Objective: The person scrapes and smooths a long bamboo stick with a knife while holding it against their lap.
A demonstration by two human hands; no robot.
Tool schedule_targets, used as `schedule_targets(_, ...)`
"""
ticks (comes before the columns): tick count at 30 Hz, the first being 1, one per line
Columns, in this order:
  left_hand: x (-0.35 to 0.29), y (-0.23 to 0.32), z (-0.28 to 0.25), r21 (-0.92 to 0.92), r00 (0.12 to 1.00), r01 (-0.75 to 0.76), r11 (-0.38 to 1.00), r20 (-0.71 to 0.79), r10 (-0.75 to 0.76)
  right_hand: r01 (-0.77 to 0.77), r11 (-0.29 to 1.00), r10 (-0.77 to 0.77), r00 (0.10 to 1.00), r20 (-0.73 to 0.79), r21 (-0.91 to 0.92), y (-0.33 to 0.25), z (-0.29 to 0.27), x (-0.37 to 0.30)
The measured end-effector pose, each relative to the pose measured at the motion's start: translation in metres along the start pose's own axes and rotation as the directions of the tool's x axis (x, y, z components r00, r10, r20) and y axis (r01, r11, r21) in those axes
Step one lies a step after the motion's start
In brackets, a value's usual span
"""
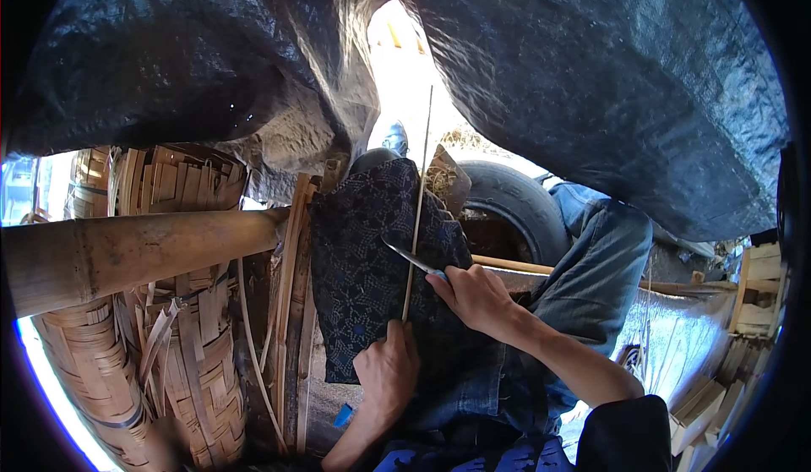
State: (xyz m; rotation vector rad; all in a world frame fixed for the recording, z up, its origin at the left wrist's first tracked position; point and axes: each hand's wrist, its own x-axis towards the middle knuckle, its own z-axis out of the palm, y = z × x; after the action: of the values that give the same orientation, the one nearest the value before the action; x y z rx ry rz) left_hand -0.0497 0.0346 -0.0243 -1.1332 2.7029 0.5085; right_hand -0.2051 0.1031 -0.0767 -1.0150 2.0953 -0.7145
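Observation:
My left hand (389, 362) is closed around the near end of a long thin bamboo strip (420, 189), which points away from me toward the bright gap. In my right hand (478, 297) is a knife (409, 257), gripped by its handle with the thumb along it. Its blade crosses the strip at a slant, tip to the left; I cannot tell whether the edge touches it. Under both lies a dark patterned cloth (359, 261), spread over my lap.
A thick bamboo pole (144, 256) juts in from the left, before tall woven bamboo baskets (190, 345). Dark plastic sheeting (608, 75) hangs overhead. A tyre (524, 206) stands beyond my lap, near my bent jeans-clad leg (600, 261). Split wood pieces (710, 409) are stacked at right.

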Motion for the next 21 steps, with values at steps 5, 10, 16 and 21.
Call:
schedule_targets(5,0.000,-0.002,0.002,-0.006,1.000,0.012,1.000,-0.018,-0.012,-0.011,0.999,0.011,1.000,0.005,-0.031,-0.002,0.000,0.000)
schedule_targets(10,-0.001,-0.006,0.006,-0.001,0.998,-0.013,1.000,-0.055,0.013,-0.018,0.999,0.018,1.000,-0.002,-0.047,-0.006,0.004,0.000)
schedule_targets(16,-0.001,-0.011,0.008,-0.018,0.995,-0.030,0.999,-0.100,0.028,0.015,0.999,-0.018,0.998,-0.063,-0.050,-0.004,0.008,-0.001)
schedule_targets(21,0.000,-0.007,0.007,-0.035,0.996,-0.035,0.999,-0.083,0.032,-0.003,0.997,-0.003,0.996,-0.089,-0.071,-0.002,0.009,0.001)
